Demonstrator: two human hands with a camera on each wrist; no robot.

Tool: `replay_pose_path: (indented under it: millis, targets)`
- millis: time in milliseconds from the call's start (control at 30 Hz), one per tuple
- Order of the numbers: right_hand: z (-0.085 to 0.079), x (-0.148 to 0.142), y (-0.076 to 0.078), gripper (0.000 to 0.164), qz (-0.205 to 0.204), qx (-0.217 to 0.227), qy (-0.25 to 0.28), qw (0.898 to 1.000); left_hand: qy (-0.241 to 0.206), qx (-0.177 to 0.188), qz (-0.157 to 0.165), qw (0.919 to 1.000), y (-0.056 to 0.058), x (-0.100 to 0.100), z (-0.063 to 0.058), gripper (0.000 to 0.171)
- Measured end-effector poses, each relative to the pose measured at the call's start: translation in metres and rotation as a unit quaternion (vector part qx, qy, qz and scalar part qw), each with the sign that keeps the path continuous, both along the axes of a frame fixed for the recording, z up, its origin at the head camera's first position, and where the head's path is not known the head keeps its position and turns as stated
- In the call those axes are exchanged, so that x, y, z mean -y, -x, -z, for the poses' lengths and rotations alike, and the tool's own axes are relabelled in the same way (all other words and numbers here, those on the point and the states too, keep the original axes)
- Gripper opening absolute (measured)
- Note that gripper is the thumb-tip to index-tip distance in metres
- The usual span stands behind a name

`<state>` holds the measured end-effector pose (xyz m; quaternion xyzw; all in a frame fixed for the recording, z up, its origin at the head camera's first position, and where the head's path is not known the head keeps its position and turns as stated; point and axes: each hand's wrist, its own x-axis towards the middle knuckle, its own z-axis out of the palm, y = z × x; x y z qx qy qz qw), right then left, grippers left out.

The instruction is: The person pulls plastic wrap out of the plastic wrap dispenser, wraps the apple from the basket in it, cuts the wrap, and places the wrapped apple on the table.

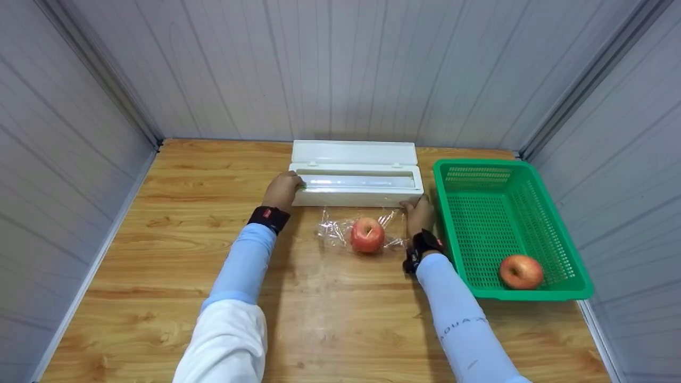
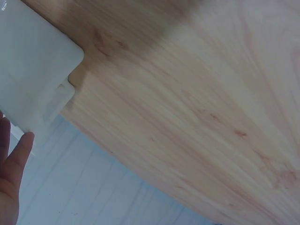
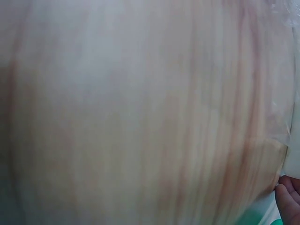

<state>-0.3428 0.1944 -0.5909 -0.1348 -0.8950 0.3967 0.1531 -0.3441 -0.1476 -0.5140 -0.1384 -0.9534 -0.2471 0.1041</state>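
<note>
Head: white box [image 1: 346, 199] paralleled back edge of table [image 1: 340, 319]; left grip [image 1: 283, 191] held left end, right grip [image 1: 422, 217] pinched film [image 1: 335, 231].

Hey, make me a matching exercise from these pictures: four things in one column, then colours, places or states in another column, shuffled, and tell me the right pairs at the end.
Column one
1. Cling film dispenser
2. Basket
3. Left hand
4. Apple outside the basket

Column two
A. Gripping the left end of the cling film dispenser
B. Red, with clear film around it
C. White, with its lid open
D. Green, with one apple inside

Right pairs: 1-C, 2-D, 3-A, 4-B.
</note>
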Motion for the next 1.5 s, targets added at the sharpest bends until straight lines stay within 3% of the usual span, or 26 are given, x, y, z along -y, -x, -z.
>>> replay_pose_path:
  millis: [433,733,1067,1167,1267,1433,1500]
  targets:
    - [-0.001,0.0,-0.001,0.043,-0.004,-0.003,0.005,1.0,-0.042,-0.022,-0.01,0.9988,-0.004,0.005,0.007,0.014]
    - [-0.004,-0.003,-0.006,0.048,-0.004,0.015,0.003,1.0,-0.066,-0.021,0.005,0.9976,-0.007,0.013,0.009,0.014]
    - [-0.009,-0.014,-0.013,0.049,0.006,0.016,-0.008,1.0,-0.09,-0.003,-0.017,0.9958,-0.007,0.003,0.012,0.015]
    - [-0.014,-0.015,-0.013,0.049,-0.002,0.027,0.011,1.0,-0.092,0.008,-0.026,0.9954,-0.008,-0.001,0.011,0.016]
    - [-0.015,-0.02,-0.007,0.05,-0.021,0.046,0.05,0.997,-0.087,0.018,-0.036,0.9954,-0.009,-0.004,0.01,0.02]
    - [0.036,-0.041,0.038,0.055,-0.051,0.005,0.123,0.991,-0.081,0.028,-0.053,0.9949,-0.007,-0.004,0.008,0.022]
    - [0.035,-0.041,0.043,0.061,-0.069,0.016,0.168,0.983,-0.075,0.03,-0.057,0.9951,-0.006,-0.003,0.008,0.021]
